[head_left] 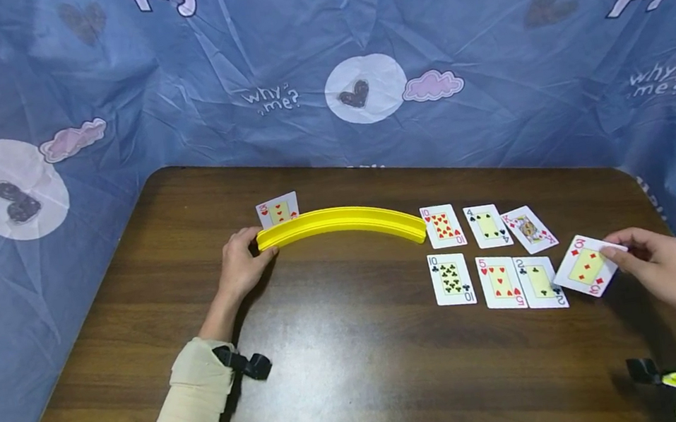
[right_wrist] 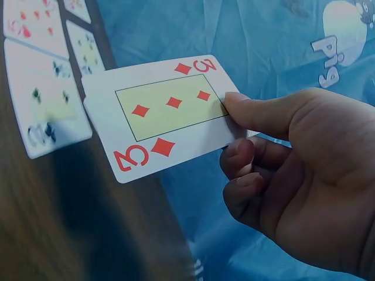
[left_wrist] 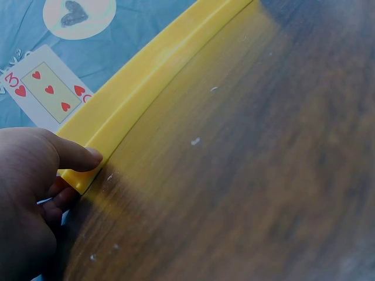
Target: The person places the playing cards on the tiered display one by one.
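My left hand (head_left: 241, 263) grips the left end of a curved yellow card holder (head_left: 339, 218), its thumb (left_wrist: 82, 155) on the near side. A three of hearts (head_left: 278, 209) stands upright in the holder close to that hand, its lower part hidden. On the right, my right hand (head_left: 665, 260) pinches a three of diamonds (right_wrist: 170, 111) by its edge, face up, thumb on top. The left edge of that card shows a small step; whether a second card lies beneath, I cannot tell. The held card is beside the two of clubs (head_left: 538, 282).
Face up on the brown table (head_left: 360, 379) lie a ten of hearts (head_left: 443, 226) by the holder's right end, a four of spades (head_left: 488, 226), a king of diamonds (head_left: 529, 229), a ten of clubs (head_left: 452, 279) and a five of hearts (head_left: 500, 282). Blue printed cloth (head_left: 291, 46) hangs behind.
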The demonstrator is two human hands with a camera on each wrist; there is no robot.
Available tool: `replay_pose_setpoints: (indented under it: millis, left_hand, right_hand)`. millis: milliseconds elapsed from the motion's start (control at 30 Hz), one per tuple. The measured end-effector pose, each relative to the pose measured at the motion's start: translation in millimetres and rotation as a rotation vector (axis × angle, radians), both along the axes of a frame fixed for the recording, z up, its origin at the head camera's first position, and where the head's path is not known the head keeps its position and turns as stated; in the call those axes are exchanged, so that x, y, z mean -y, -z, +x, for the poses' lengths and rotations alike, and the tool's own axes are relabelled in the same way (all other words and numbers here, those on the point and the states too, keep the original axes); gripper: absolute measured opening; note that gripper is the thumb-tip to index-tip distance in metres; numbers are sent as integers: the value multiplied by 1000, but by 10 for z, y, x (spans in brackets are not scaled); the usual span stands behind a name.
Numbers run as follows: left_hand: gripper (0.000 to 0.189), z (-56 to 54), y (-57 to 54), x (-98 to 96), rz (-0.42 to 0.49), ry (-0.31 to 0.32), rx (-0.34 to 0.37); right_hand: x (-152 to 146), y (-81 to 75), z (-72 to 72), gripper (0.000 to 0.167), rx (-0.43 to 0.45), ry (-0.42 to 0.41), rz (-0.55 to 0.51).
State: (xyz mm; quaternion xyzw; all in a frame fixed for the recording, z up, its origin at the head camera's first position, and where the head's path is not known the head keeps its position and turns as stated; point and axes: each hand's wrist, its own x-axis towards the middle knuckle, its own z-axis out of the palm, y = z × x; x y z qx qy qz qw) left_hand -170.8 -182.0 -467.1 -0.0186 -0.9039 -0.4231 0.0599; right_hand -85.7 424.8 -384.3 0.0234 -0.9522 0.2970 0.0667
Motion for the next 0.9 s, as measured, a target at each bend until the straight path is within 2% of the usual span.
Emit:
replay_pose_setpoints:
  millis: [267,433,900]
  left_hand:
    - [34,11,9,22,-3,4,-25]
    - [34,8,15,25,-8,16,-31]
    - [35,2,-8,2,-6,14,-23]
  right_hand:
    - [223,-133,-107,15,-42,-38,-39]
    - [363,-179,-161,10,-75,-75,-111]
    - [879,-324,-438,15,-122,-80,-143]
